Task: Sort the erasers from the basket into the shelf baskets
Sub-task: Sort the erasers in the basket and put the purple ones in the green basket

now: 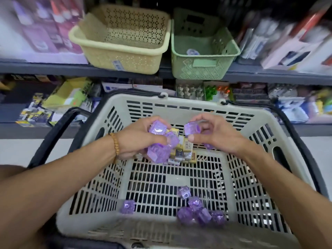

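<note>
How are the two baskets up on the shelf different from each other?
The yellow basket stands left, looks wider, has round perforations and shows nothing inside. The green basket stands right, looks narrower, has a lattice front and holds one pale wrapped item. Both are plastic, open-topped and overhang the shelf edge.

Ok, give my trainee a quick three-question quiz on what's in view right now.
1. True or false: the cream perforated plastic shelf basket holds purple erasers.
2. What does the right hand pinch?
A. a yellow boxed eraser
B. a clear purple wrapped eraser
C. nothing
3. Which shelf basket already has a wrapped item inside?

Key:
1. False, it looks empty.
2. B
3. The green plastic shelf basket.
</note>
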`<control>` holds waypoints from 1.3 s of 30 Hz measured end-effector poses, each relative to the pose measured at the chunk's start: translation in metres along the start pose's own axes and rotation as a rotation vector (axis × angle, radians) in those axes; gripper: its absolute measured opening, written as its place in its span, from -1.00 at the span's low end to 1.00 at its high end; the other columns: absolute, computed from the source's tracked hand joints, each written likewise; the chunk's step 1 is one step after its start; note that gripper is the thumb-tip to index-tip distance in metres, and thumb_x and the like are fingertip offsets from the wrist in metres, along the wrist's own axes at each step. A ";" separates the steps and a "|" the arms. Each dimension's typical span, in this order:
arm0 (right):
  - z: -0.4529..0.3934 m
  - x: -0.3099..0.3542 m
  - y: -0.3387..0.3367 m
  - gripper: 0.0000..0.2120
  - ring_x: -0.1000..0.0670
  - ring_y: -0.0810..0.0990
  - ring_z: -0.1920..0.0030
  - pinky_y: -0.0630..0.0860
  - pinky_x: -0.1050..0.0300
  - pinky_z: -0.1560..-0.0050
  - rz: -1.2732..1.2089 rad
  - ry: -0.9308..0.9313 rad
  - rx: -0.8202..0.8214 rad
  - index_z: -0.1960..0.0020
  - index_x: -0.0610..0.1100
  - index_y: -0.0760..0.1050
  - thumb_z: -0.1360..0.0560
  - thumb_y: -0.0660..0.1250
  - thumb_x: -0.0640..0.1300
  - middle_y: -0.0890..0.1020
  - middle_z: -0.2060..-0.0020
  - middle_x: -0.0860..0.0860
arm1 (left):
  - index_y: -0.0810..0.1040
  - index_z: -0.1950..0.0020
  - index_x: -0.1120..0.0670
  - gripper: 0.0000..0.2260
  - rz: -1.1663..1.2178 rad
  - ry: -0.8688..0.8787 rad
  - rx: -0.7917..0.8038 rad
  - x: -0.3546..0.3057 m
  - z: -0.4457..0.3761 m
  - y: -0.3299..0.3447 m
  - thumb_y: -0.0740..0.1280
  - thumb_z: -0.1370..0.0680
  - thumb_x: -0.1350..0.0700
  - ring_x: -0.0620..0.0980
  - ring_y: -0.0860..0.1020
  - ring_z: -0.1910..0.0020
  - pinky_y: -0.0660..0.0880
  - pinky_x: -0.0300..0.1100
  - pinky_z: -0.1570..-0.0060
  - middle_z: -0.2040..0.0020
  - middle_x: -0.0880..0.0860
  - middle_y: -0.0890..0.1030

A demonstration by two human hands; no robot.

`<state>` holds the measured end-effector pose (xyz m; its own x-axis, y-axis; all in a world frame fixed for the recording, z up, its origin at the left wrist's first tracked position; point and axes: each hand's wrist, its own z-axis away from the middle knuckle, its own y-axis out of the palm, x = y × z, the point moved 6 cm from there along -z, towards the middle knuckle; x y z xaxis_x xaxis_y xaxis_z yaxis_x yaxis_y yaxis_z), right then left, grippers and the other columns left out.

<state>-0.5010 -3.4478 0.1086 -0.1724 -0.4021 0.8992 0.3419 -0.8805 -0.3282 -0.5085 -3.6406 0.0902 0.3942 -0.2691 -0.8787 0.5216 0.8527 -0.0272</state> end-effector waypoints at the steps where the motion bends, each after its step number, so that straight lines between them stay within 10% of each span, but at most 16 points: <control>1: 0.005 0.009 0.001 -0.65 0.09 0.49 0.39 0.46 0.26 0.38 0.052 -0.066 -0.053 -0.03 -0.03 0.55 -0.29 0.55 -0.05 0.55 0.29 -0.06 | 0.60 -0.05 -0.03 -0.71 -0.001 0.021 0.003 -0.005 0.002 0.002 0.43 -0.46 0.33 0.45 0.54 -0.10 0.43 0.37 -0.12 -0.13 0.32 0.61; 4: 0.017 0.031 0.007 -0.66 -0.07 0.50 0.28 0.52 0.06 0.13 0.157 -0.193 -0.157 0.02 0.06 0.59 -0.25 0.52 0.10 0.57 0.25 -0.17 | 0.57 -0.17 -0.07 -0.60 -0.025 0.088 0.069 -0.022 0.008 0.011 0.44 -0.46 0.34 0.37 0.55 -0.15 0.45 0.33 -0.18 -0.21 0.22 0.59; 8: 0.015 0.058 -0.005 -0.72 0.16 0.52 0.25 0.48 0.32 0.11 0.212 -0.298 -0.321 -0.01 0.22 0.53 -0.41 0.52 -0.05 0.58 0.23 0.02 | 0.56 -0.21 -0.11 -0.58 0.020 0.217 0.055 -0.049 0.010 0.005 0.44 -0.47 0.30 0.17 0.67 0.02 0.62 0.13 0.06 -0.14 -0.03 0.60; 12: -0.003 0.082 -0.038 -0.68 0.18 0.51 0.03 0.39 0.43 0.02 0.337 -0.365 -0.487 -0.19 0.10 0.48 -0.47 0.46 -0.06 0.56 -0.03 0.07 | 0.56 -0.19 -0.06 -0.63 0.096 0.304 -0.068 -0.079 -0.006 -0.006 0.44 -0.47 0.29 0.10 0.64 0.12 0.59 0.19 0.04 -0.09 0.16 0.66; 17: -0.062 0.092 -0.069 -0.59 0.07 0.31 -0.40 0.32 0.28 -0.27 0.568 -0.281 -0.378 -0.27 -0.03 0.48 -0.47 0.46 0.01 0.27 -0.43 -0.01 | 0.59 0.02 -0.07 -0.78 0.190 0.328 -0.136 -0.097 -0.036 -0.014 0.46 -0.47 0.23 0.00 0.68 0.23 0.57 -0.09 0.31 0.04 0.10 0.70; 21: -0.090 0.095 -0.082 -0.68 0.28 0.44 0.08 0.37 0.27 -0.01 0.618 -0.279 -0.289 -0.15 0.11 0.45 -0.45 0.47 0.04 0.41 -0.19 0.12 | 0.60 0.07 -0.13 -0.78 0.220 0.340 -0.179 -0.102 -0.050 -0.025 0.46 -0.46 0.21 -0.02 0.67 0.26 0.57 -0.09 0.32 0.09 0.05 0.71; 25: -0.083 0.093 -0.080 -0.66 0.29 0.45 0.13 0.38 0.31 0.06 0.647 -0.326 -0.164 -0.12 0.24 0.39 -0.44 0.47 0.06 0.43 -0.06 0.30 | 0.62 0.08 -0.14 -0.75 0.288 0.333 -0.206 -0.108 -0.055 -0.039 0.45 -0.46 0.24 0.00 0.69 0.26 0.59 -0.07 0.26 0.10 0.04 0.72; 33: -0.050 0.098 -0.093 -0.77 0.00 0.47 0.38 0.38 0.18 0.44 0.230 -0.166 0.102 -0.08 0.08 0.56 -0.47 0.49 -0.11 0.59 0.27 0.04 | 0.64 0.08 -0.07 -0.79 0.375 0.348 -0.200 -0.120 -0.038 -0.044 0.45 -0.44 0.25 -0.04 0.68 0.26 0.58 -0.11 0.26 0.10 0.05 0.72; 39: -0.084 0.129 -0.114 -0.73 0.09 0.47 0.43 0.40 0.25 0.44 0.290 -0.293 -0.229 -0.08 -0.01 0.62 -0.41 0.53 -0.06 0.58 0.13 -0.03 | 0.61 0.04 -0.06 -0.80 0.371 0.348 -0.244 -0.125 -0.031 -0.053 0.45 -0.46 0.23 -0.01 0.68 0.30 0.59 -0.11 0.34 0.09 0.10 0.71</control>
<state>-0.6396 -3.4201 0.2380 0.1796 -0.5806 0.7942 0.1189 -0.7886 -0.6033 -0.6091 -3.6379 0.1869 0.2239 0.1963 -0.9546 0.1896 0.9520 0.2403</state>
